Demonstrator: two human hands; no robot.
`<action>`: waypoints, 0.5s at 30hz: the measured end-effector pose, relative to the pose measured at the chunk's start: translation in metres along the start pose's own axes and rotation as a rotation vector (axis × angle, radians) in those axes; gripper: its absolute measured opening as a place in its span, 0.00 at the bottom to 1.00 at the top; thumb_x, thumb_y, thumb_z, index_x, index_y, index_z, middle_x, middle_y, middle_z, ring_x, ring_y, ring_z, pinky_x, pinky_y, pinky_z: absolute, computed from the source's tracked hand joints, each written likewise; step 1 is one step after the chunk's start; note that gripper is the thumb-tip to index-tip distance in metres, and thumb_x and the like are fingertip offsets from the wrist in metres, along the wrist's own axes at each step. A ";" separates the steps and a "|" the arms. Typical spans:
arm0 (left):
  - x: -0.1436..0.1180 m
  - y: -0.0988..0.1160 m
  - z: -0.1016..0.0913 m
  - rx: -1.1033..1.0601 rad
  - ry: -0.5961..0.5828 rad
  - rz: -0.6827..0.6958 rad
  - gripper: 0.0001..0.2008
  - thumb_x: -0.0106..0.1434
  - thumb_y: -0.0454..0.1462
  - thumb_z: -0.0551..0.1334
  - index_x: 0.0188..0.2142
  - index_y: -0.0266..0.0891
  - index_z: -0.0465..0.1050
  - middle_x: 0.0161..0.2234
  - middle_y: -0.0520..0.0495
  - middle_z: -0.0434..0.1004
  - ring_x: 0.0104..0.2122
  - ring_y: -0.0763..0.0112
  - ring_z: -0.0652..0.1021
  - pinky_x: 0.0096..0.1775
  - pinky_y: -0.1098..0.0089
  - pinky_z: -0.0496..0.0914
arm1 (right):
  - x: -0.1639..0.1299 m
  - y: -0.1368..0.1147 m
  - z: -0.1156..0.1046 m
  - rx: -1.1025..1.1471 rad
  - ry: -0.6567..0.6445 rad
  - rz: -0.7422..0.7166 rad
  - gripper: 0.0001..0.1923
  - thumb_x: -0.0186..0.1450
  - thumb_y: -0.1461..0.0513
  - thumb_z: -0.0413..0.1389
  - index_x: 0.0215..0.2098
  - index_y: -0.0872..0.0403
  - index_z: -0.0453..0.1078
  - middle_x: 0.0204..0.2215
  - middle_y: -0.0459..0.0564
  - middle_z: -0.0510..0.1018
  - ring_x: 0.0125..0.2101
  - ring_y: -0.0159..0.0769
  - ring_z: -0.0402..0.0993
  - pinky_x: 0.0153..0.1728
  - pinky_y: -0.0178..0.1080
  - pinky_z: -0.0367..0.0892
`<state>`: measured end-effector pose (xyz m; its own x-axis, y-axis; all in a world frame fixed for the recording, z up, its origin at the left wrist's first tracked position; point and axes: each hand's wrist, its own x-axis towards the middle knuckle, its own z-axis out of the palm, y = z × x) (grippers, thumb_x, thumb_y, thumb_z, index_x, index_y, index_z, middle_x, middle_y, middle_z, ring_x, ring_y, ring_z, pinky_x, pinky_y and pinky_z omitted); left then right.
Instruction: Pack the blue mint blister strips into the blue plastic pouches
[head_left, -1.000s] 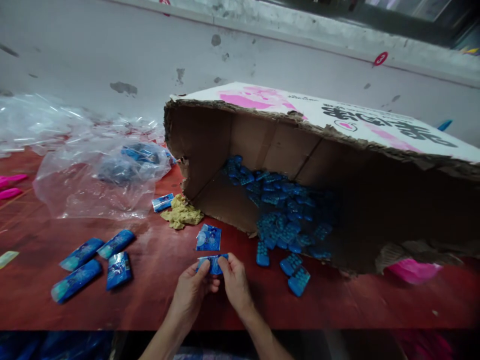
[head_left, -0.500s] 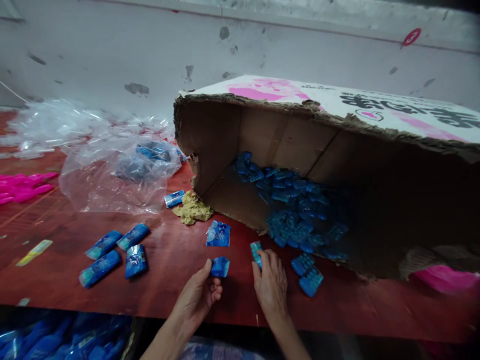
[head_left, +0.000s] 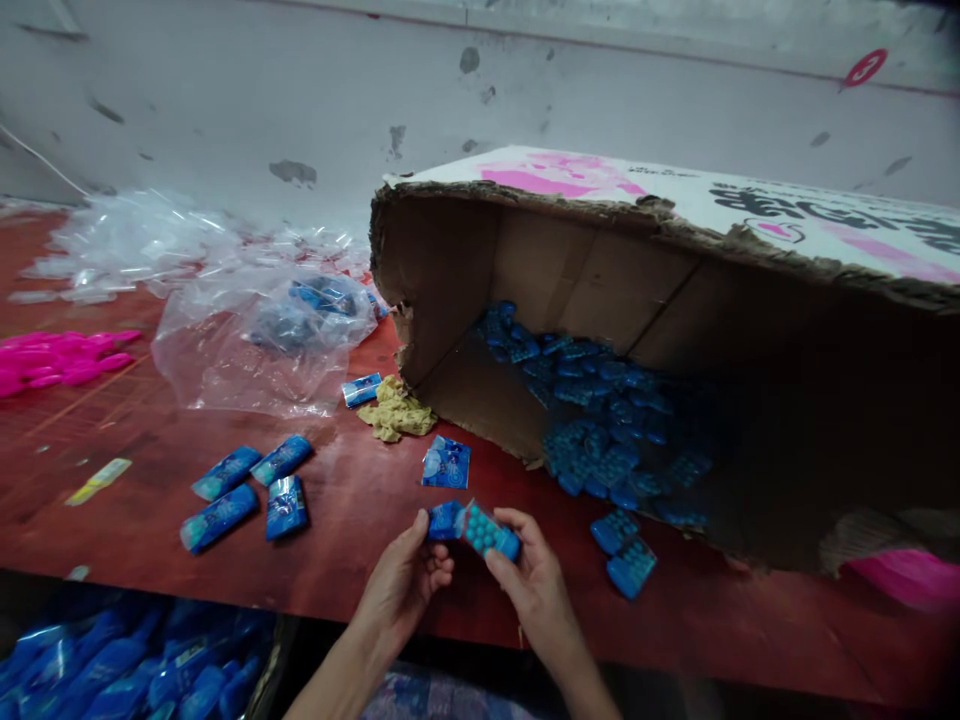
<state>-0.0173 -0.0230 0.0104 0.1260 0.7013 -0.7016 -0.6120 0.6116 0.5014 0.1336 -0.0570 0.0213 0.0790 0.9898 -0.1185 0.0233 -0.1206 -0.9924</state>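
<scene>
My left hand point(head_left: 411, 568) pinches a blue printed sleeve point(head_left: 445, 521) between thumb and fingers. In my right hand point(head_left: 531, 570) is a small blue pack with rows of turquoise balls point(head_left: 486, 530), tilted, its end at the sleeve's right opening. Whether the end is inside the sleeve I cannot tell. A flat blue printed sleeve point(head_left: 447, 463) lies just beyond my hands. To the right, two more ball packs point(head_left: 630, 566) rest on the red table before the box. Several sleeved blue packs point(head_left: 225, 517) lie on the left.
A torn cardboard box point(head_left: 450, 375) lies on its side, with many blue packs point(head_left: 600, 440) inside. Yellow cloth point(head_left: 396, 410) sits by its corner. Left are a clear plastic bag point(head_left: 225, 350), clear plastic pieces point(head_left: 142, 240) and pink pieces point(head_left: 64, 358). Blue items point(head_left: 135, 670) fill a container below the table edge.
My right hand has lifted a ball pack off the table and brought it left to the sleeve in my left hand. The view has shifted slightly.
</scene>
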 end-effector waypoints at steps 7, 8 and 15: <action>-0.001 0.002 -0.002 0.025 -0.036 0.075 0.10 0.53 0.40 0.63 0.24 0.35 0.68 0.14 0.51 0.70 0.16 0.74 0.73 0.18 0.76 0.68 | 0.001 0.009 -0.001 -0.045 -0.025 -0.025 0.17 0.58 0.63 0.54 0.46 0.52 0.66 0.43 0.50 0.72 0.44 0.39 0.68 0.46 0.39 0.62; -0.001 0.003 -0.002 0.036 -0.050 0.094 0.10 0.52 0.41 0.64 0.24 0.35 0.69 0.14 0.51 0.71 0.16 0.74 0.73 0.19 0.76 0.68 | 0.001 0.007 -0.001 -0.044 -0.028 -0.033 0.17 0.57 0.63 0.54 0.46 0.52 0.67 0.43 0.50 0.72 0.45 0.40 0.68 0.47 0.39 0.62; 0.001 0.009 -0.006 0.159 -0.126 0.250 0.13 0.48 0.44 0.65 0.23 0.34 0.72 0.17 0.50 0.73 0.19 0.73 0.73 0.23 0.73 0.70 | 0.003 0.000 -0.003 -0.036 -0.045 -0.032 0.16 0.56 0.64 0.55 0.44 0.51 0.69 0.41 0.49 0.74 0.41 0.38 0.70 0.43 0.37 0.65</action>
<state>-0.0274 -0.0190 0.0110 0.0885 0.8708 -0.4836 -0.5081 0.4571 0.7300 0.1367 -0.0544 0.0213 0.0325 0.9956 -0.0884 0.0605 -0.0903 -0.9941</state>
